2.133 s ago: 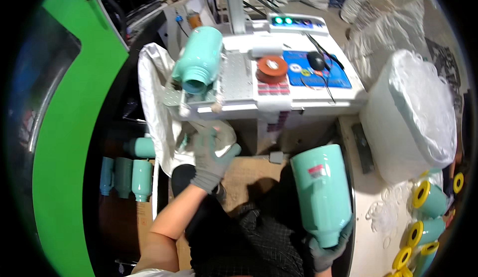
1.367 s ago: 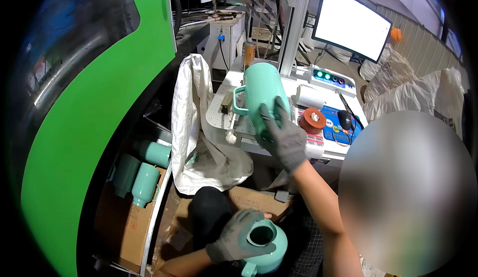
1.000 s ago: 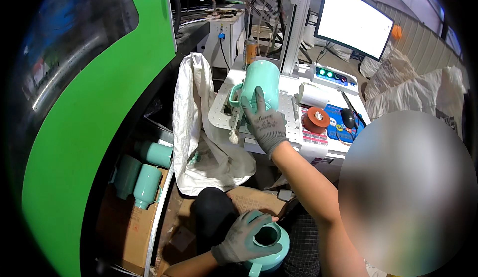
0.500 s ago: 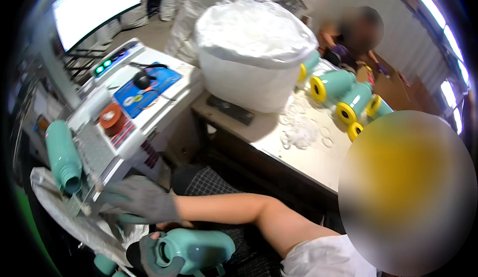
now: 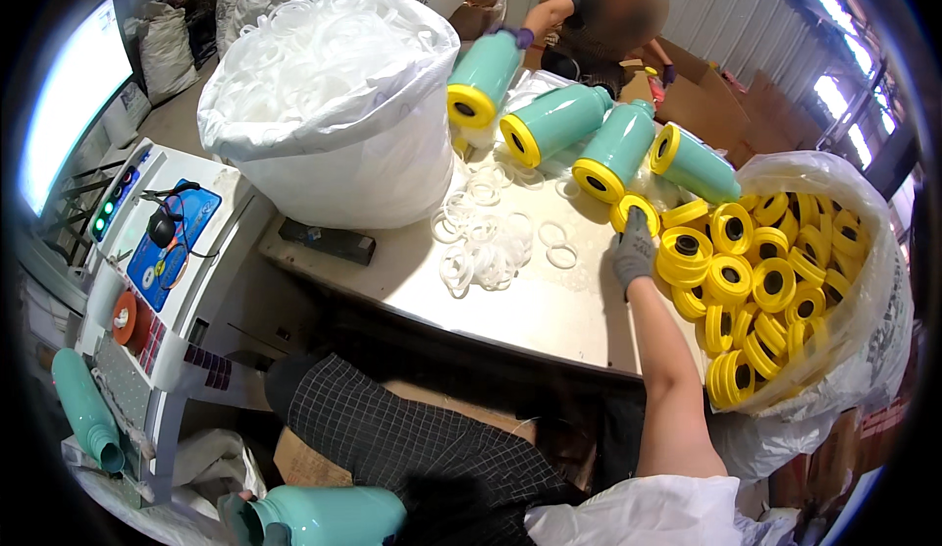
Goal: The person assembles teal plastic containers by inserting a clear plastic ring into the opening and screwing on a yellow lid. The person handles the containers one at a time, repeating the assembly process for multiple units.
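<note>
Teal bottle (image 5: 339, 513), glossy, open-necked; round yellow cap (image 5: 624, 207)

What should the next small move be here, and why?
Probably close the right hand on the yellow disc and lift it: that hand lies over the disc, while the left hand holds a teal bottle showing no yellow piece, unlike the yellow-ended bottles on the table.
</note>
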A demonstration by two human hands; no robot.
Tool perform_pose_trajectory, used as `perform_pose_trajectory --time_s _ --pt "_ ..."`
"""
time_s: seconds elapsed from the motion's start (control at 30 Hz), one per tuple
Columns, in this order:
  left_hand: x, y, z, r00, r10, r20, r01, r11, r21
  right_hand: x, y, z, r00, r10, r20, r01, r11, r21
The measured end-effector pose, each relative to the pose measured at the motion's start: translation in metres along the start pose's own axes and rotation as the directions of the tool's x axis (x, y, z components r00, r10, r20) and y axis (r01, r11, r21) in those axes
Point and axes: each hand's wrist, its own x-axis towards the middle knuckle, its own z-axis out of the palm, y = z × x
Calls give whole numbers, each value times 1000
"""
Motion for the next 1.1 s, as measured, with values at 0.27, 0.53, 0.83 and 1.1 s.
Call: perform_pose_trajectory --time_s 0.27,0.53,0.83,1.1 --pt "-25 -22 -8 915 -188 -358 179 982 -58 -33 -1 -52 981 -149 125 151 989 -5" --pt "-23 -61 38 810 -355 -467 -117 682 -722 -123 -235 -155 935 -63 350 -349 28 937" --pt "-33 -71 98 792 -522 -317 -264 176 -949 -197 -398 -205 659 -691 -297 153 -264 952" --pt "-42 -83 114 811 -350 -469 59 847 -529 -206 -399 -210 564 -720 -405 245 -323 914"
